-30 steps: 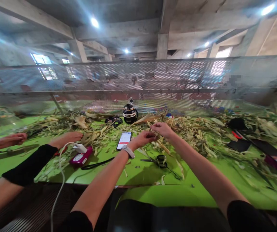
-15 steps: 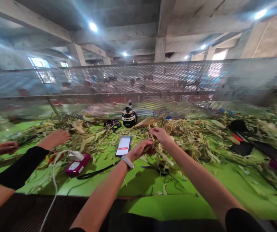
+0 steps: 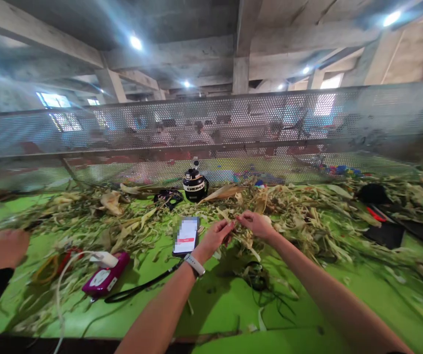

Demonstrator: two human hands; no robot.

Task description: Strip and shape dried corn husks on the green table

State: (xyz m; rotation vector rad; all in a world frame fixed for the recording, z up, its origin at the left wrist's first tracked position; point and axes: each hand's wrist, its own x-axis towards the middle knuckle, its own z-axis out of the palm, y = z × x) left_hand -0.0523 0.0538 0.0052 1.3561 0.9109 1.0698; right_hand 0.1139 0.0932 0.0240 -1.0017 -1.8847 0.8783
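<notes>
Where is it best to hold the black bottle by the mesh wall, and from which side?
Probably by its side handle, coming from the right. The black bottle stands upright, and the handle juts out on that side.

**Dry husk strip between your fingers**

You hold a thin, pale, dried husk strip (image 3: 235, 222) pinched at both ends: your left hand (image 3: 214, 237) has its left end, your right hand (image 3: 258, 224) its right. It spans the short gap roughly level, just above the loose husk pile (image 3: 307, 211).
</notes>
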